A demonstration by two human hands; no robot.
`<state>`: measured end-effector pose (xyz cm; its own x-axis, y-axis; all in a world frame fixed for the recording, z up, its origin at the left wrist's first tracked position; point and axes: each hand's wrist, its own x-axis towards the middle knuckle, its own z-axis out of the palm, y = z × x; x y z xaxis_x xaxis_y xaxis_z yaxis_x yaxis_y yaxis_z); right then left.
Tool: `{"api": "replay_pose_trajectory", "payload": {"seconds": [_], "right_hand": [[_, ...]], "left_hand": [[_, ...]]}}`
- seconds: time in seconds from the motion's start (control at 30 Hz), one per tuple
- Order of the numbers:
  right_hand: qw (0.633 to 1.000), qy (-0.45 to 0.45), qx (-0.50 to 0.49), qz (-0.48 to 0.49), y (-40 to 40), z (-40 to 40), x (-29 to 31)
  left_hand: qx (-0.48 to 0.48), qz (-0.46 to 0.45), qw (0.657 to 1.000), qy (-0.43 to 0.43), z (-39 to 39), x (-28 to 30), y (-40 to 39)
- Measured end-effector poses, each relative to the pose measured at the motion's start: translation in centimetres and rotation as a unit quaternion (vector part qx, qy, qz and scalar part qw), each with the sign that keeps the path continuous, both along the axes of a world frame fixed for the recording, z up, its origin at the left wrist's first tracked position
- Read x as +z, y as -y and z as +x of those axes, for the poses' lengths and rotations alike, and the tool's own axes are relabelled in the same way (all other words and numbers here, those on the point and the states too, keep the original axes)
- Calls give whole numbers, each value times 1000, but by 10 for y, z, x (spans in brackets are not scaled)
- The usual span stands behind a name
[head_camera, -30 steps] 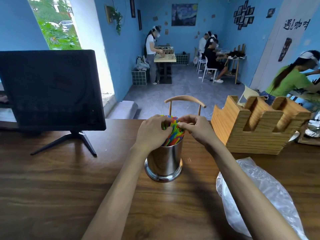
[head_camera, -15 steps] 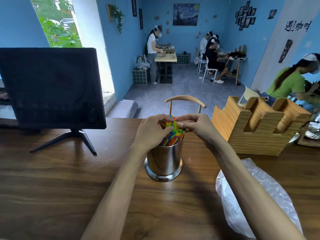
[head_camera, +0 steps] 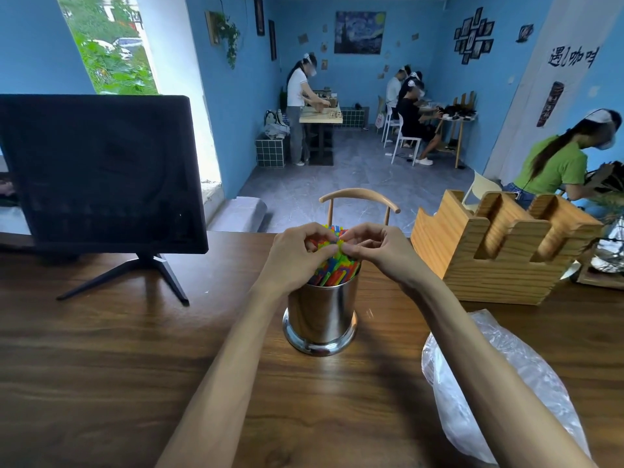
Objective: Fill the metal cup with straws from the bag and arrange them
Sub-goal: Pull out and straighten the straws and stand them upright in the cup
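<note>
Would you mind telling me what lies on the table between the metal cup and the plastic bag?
In the head view, only bare wooden table lies between the metal cup and the plastic bag.

Both hands are closing in over the straws at centre frame. The left hand is curling its fingers tighter onto the straw tops, and the right hand is drawing nearer until the fingertips are almost meeting. The straw bundle is leaning less and gathering more upright in the metal cup.

Both hands pinch straws in the metal cup
</note>
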<state>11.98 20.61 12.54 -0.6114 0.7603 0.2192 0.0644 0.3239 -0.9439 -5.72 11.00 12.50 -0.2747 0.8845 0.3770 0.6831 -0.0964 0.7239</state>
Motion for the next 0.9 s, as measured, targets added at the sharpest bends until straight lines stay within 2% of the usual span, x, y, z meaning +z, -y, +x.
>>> {"api": "replay_pose_trajectory", "payload": {"seconds": [0.13,0.6,0.83,0.9], "right_hand": [[1000,9,-5,21,2,-1,0],[999,-7,-36,27,4,-1,-4],[999,-12,-41,28,6,-3,-4],[998,-11,-45,30,5,-4,-5]], "left_hand": [[-8,15,999,35,-2,0,1],[-11,15,999,29,-5,5,4],[43,61,996,55,-7,9,10],[52,70,996,31,-7,7,13]]}}
